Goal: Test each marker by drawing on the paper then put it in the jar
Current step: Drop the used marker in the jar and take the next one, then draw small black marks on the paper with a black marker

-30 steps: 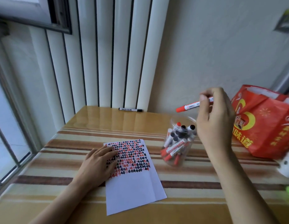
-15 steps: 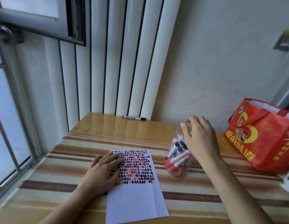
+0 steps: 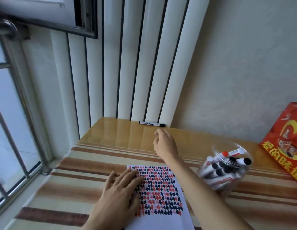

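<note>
While the left hand (image 3: 121, 193) was pressed flat on the paper (image 3: 161, 193), the empty, loosely curled right hand (image 3: 164, 143) was stretched toward the black marker (image 3: 151, 124) beyond the jar (image 3: 225, 170); light, rigid, slick, it was judged best pinched mid-barrel.

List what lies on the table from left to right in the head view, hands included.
Left hand flat on the paper → black marker by the wall → right hand reaching toward it → jar of markers → red bag.
</note>
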Demonstrator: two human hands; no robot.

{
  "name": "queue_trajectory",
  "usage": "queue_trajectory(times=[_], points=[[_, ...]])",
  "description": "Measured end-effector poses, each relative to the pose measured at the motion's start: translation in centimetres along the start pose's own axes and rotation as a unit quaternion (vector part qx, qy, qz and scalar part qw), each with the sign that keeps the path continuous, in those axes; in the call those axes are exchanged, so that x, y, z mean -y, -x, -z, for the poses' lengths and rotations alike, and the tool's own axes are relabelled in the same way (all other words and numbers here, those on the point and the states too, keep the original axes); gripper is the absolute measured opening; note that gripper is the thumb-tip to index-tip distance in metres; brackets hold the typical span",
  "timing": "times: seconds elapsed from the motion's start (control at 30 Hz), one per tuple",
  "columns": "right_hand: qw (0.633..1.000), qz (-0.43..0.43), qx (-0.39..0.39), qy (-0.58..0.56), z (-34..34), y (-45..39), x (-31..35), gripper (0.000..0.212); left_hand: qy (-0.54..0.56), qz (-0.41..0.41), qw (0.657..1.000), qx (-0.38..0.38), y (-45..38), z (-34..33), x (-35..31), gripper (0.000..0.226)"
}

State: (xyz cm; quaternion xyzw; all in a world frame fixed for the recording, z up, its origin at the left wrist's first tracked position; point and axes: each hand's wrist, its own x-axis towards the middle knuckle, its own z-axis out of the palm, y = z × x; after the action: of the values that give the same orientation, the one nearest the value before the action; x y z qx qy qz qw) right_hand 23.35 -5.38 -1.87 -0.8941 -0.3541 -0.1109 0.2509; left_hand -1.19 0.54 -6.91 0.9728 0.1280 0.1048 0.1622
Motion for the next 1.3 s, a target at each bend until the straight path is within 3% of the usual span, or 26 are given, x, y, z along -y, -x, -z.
queue_trajectory(times=[0.13,0.23,0.33,0.57,0.7,0.77,0.87,1.0,1.07,1.2,1.3], points=[[0.999,-0.044,-0.004,0.029,-4.4,-4.4,-1.9,0.037,0.005,-0.006,1.0,0.011,-0.3,-0.1,0.3,0.059],[0.997,-0.034,-0.045,0.055,-6.3,-6.7,-2.7,0.043,-0.02,-0.017,1.0,0.002,-0.5,0.5,0.0,0.052],[0.995,-0.03,-0.029,0.091,-7.4,-8.7,-3.2,0.045,-0.024,-0.03,0.999,0.002,-0.3,0.7,-0.2,0.047],[0.987,-0.027,-0.025,0.156,-7.3,-9.7,-3.5,0.024,0.012,-0.001,1.0,0.006,-0.3,0.0,0.0,0.056],[0.987,0.011,-0.035,0.156,-4.7,-6.5,-2.7,0.031,0.027,0.002,1.0,-0.013,0.2,-0.1,0.1,0.057],[0.992,0.031,-0.053,0.112,-2.8,-3.6,-1.6,0.032,0.025,-0.001,1.0,-0.017,0.3,0.1,0.1,0.057],[0.995,0.053,-0.085,-0.022,0.3,2.3,0.3,0.017,0.017,-0.011,1.0,-0.018,0.2,0.4,0.1,0.056],[0.971,0.024,-0.068,-0.229,4.1,11.0,2.1,0.016,0.045,-0.038,0.997,-0.053,0.4,0.9,-0.3,0.05],[0.934,-0.045,-0.033,-0.353,5.4,14.5,2.6,0.019,0.057,-0.069,0.993,-0.077,0.6,1.4,-0.8,0.049],[0.799,-0.111,0.07,-0.587,6.4,19.2,2.9,0.016,0.131,-0.149,0.978,-0.057,0.9,2.2,-1.4,0.04],[0.77,-0.106,0.09,-0.623,6.8,20.3,2.9,0.016,0.146,-0.169,0.972,-0.077,0.9,2.5,-1.1,0.009]])
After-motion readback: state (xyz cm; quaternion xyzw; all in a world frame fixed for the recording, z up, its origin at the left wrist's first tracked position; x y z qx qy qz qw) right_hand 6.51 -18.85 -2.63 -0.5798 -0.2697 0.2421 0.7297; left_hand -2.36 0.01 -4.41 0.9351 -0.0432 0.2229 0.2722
